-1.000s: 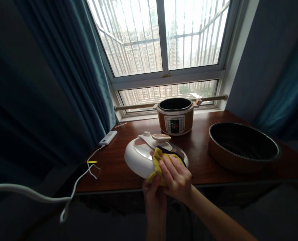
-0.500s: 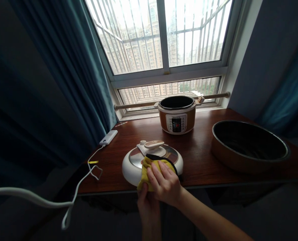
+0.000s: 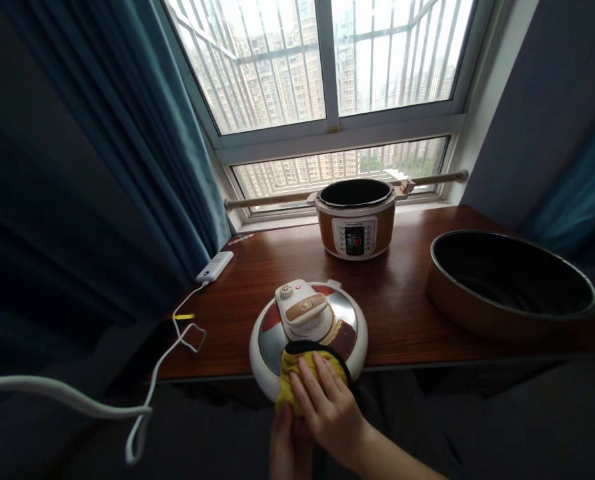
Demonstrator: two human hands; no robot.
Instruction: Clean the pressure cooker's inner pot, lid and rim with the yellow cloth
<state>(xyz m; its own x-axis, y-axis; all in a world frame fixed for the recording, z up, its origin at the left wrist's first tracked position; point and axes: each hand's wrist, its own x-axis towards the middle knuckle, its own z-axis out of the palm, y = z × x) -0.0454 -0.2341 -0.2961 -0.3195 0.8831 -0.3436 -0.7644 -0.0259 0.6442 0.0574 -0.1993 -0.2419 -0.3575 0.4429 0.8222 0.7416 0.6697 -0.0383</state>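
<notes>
A round cooker lid [image 3: 345, 310] with a white rim, shiny metal top and beige handle is at the table's front edge, tilted toward me. A yellow cloth [image 3: 292, 364] with a black edge lies over the lid's near side. My right hand [image 3: 330, 407] presses the cloth against the lid with its fingers laid out over it. Below, my left hand [image 3: 288, 437] is at the lid's near rim, its thumb on the cloth's lower corner; its other fingers are hidden.
A brown and white electric cooker [image 3: 356, 220] stands near the window. To the right is a large dark-lined pot [image 3: 512, 287]. A white power bank [image 3: 215, 267] with a white cable [image 3: 158, 365] lies on the left of the wooden table [image 3: 257, 267].
The lid has tipped up toward me, showing more of its top, and sits lower in view. Both hands and the cloth have moved down with it. The view has shifted slightly.
</notes>
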